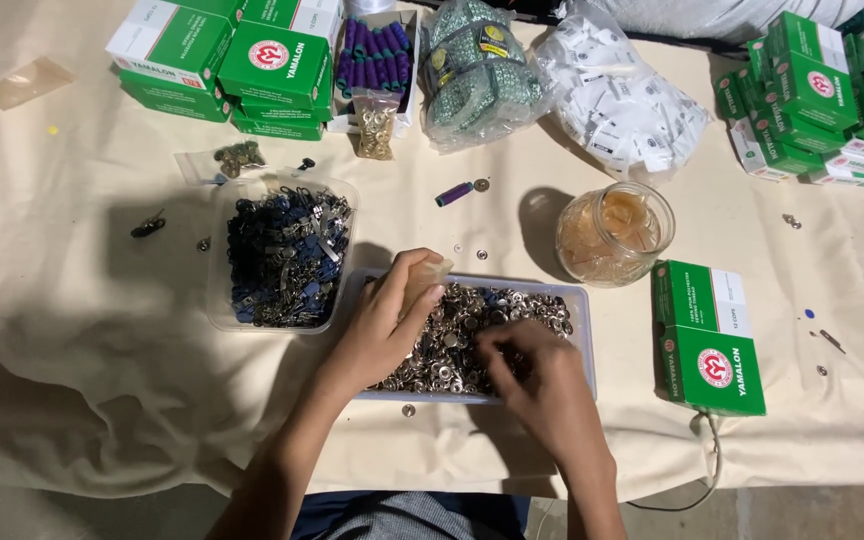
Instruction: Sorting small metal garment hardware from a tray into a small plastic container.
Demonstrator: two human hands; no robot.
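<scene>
Cream cloth covers the whole work surface, rumpled and shadowed toward the lower left of the frame, with bare floor showing along the bottom edge. At the lower centre sits a shallow clear tray heaped with small silver snap buttons, shiny round pieces with a few darker ones mixed in. The left hand rests on the tray's left end, fingers curled closed around a small clear packet pinched against the thumb. The right hand reaches into the heap from below, fingertips bent down among the buttons; whether it grips any cannot be told.

Just left of the tray stands a clear tub full of dark blue zipper pulls. Right of the tray lies a green and white box, and above it a glass jar of pale clear packets. Stacks of matching green boxes fill the upper left, and more green boxes the upper right. Along the top centre are purple spools, a bag of teal trim and a bag of white tags. Loose snaps dot the cloth.
</scene>
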